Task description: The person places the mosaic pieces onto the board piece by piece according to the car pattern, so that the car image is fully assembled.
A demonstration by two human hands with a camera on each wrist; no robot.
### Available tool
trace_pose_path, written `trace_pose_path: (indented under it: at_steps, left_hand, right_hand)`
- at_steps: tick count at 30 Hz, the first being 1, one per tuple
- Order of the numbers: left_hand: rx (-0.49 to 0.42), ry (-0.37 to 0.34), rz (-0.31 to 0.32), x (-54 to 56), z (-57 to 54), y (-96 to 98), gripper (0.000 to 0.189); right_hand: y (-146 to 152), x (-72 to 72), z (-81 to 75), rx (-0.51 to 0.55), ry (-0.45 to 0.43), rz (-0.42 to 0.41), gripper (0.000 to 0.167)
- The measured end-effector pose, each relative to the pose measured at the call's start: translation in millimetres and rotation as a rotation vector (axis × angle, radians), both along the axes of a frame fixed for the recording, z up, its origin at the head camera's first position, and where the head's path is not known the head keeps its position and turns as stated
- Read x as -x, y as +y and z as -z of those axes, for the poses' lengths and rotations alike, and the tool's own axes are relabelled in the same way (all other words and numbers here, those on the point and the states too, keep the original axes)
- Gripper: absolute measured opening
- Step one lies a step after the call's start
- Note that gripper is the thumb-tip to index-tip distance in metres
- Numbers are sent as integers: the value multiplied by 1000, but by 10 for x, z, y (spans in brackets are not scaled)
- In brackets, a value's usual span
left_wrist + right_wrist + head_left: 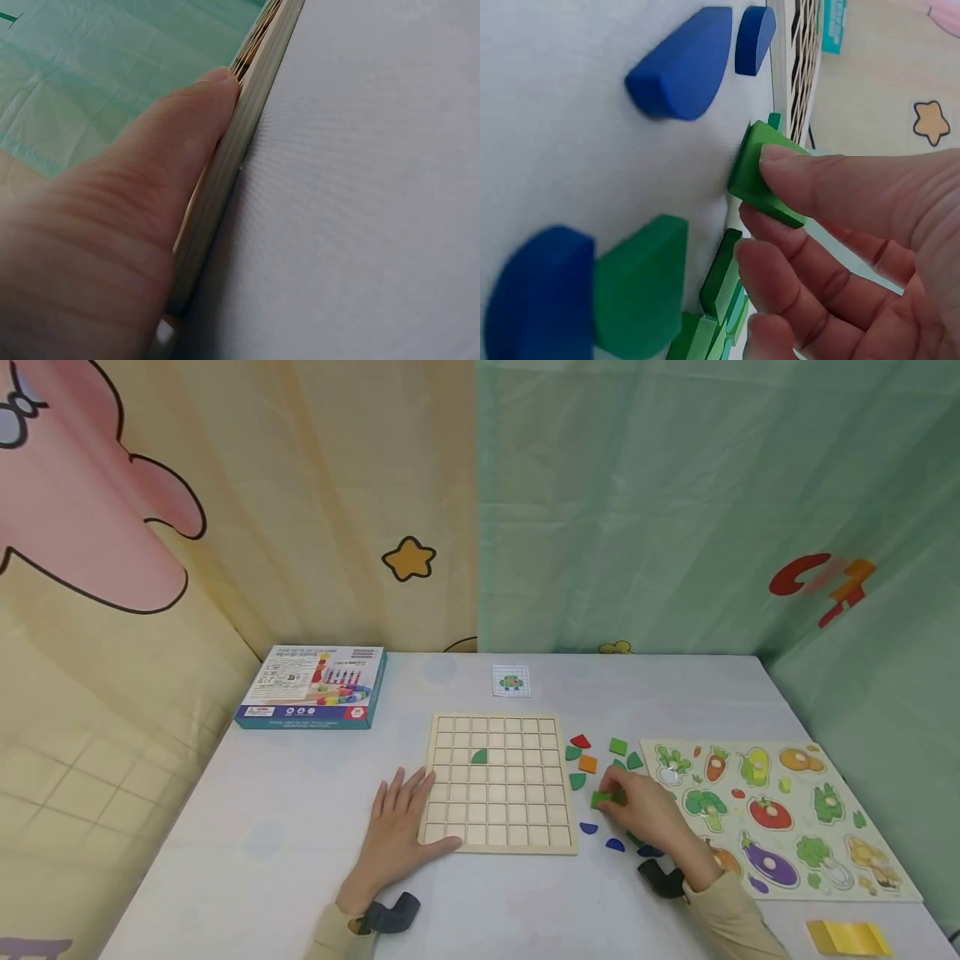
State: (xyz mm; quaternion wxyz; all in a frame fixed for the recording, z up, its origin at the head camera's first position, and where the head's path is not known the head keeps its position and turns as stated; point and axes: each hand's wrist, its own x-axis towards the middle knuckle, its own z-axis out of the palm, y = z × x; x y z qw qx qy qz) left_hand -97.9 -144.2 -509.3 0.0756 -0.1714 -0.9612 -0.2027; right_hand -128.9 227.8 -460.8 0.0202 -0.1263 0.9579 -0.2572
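A wooden grid board (498, 782) lies mid-table, with one green quarter-circle piece (480, 757) in a cell of its upper part. My left hand (399, 825) is spread at the board's lower left corner; in the left wrist view its thumb (172, 142) rests along the board's edge. Right of the board, my right hand (647, 808) pinches a light green square block (761, 176) between thumb and fingers. Around it lie blue half-circle pieces (686, 67), a green piece (641, 285), an orange square (588, 764) and a red piece (581, 741).
A small pattern card (512, 681) lies behind the board. At the back left sits a boxed toy set (311, 687). A vegetable picture board (783, 818) lies under and beside the right forearm, and a yellow object (849, 937) is at the front right.
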Motion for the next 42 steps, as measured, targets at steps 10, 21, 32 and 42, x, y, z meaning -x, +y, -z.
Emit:
trace_pose_path:
  at_steps: [10,21,32,42]
  left_hand:
    - [3,-10,-3,7,-22,8,103]
    - [-1,-9,-7,-1,-6,-3,103]
    - [13,-10,-11,-7,-6,-2,103]
    - [5,8,-6,0,-4,-2,102]
  right_hand:
    - [-119,33,-43,113,116,-54,16]
    - [-665,356,-34,265,93,-111,11]
    - [-1113,666,13,261,-6,-115,14]
    - [-1263,768,49,248,-22,-106,11]
